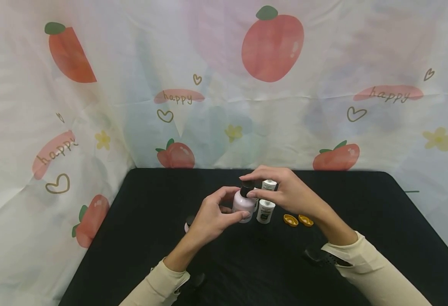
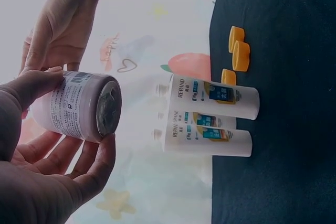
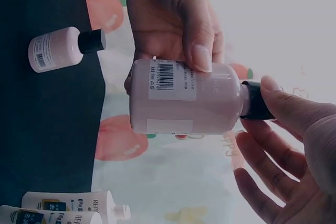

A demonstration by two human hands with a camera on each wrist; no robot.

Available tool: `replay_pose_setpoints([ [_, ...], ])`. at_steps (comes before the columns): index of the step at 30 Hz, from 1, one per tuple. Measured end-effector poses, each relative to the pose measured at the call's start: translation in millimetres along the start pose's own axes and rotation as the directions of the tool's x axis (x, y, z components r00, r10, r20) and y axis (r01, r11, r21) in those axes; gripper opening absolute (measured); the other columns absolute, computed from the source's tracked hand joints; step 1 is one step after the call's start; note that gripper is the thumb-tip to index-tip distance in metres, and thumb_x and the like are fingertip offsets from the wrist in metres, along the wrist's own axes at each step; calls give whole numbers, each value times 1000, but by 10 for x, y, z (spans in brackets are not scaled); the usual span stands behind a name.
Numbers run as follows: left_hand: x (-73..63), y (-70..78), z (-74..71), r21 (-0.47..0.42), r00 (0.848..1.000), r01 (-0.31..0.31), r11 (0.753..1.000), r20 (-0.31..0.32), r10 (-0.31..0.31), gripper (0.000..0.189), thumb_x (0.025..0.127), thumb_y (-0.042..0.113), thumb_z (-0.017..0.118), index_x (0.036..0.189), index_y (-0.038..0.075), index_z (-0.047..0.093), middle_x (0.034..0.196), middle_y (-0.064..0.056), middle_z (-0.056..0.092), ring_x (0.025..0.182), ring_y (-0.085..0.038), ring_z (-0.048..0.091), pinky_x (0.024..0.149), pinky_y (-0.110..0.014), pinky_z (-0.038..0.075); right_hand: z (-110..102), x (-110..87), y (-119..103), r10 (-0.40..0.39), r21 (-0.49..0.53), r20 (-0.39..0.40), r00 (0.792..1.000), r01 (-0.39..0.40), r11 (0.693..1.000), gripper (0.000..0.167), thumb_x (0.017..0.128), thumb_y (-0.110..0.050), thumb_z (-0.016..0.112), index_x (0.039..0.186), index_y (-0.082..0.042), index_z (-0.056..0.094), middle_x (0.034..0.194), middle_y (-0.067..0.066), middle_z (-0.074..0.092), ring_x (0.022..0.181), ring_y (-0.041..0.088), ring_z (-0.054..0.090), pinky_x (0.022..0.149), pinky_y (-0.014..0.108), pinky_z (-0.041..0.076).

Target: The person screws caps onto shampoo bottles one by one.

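Observation:
Above the table, a pink bottle [image 1: 241, 205] with a printed label is raised, tilted slightly in the head view. My left hand [image 1: 213, 214] grips its body between thumb and fingers. At the neck, my right hand [image 1: 285, 189] pinches the black cap [image 3: 255, 100] between thumb and fingers. The cap still sits on the bottle. Beyond the hands stand several white bottles [image 2: 210, 96] with blue-and-gold labels and bare narrow necks, partly hidden by the right hand in the head view.
Orange-yellow caps [image 1: 290, 220] lie on the black table [image 1: 155, 255] right of the white bottles. A second pink bottle [image 3: 58, 50] with a black cap stands to the left, mostly behind my left wrist in the head view. A fruit-print curtain [image 1: 224, 63] hangs behind the table.

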State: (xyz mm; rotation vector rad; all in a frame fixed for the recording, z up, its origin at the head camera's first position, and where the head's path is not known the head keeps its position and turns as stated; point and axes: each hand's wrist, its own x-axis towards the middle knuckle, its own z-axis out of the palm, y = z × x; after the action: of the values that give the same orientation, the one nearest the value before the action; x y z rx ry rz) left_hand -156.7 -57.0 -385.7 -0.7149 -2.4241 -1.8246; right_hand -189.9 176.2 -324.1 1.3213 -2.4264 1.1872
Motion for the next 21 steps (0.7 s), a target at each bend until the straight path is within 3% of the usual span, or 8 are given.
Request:
replay_pose_setpoints([
  [8,14,-18,-23,9,999,-1,1000,-32,1,52,82,9,86,129,10,64,119,-7,70,109,-18,67,82,-33,60,-34,-12,9,-15,-43,1,1000,15,999,46,88,-4,77,132,-14,68,115,-6,69,94,8,59,74,23,51],
  [13,21,-27,-29,9,999,10,1000,-34,-10,52,82,9,86,129,10,64,120,-7,69,109,-18,66,81,-30,60,-42,-11,23,-36,-55,-46,998,33,998,43,85,2,78,125,-13,73,112,-6,71,95,10,63,75,23,53],
  [21,14,-38,-1,-41,1000,0,999,-14,0,52,82,8,85,130,10,64,120,-8,69,109,-20,66,84,-37,60,6,14,24,-53,-63,-100,994,47,997,35,83,-6,83,116,-16,74,107,-8,70,96,12,65,82,21,52],
])
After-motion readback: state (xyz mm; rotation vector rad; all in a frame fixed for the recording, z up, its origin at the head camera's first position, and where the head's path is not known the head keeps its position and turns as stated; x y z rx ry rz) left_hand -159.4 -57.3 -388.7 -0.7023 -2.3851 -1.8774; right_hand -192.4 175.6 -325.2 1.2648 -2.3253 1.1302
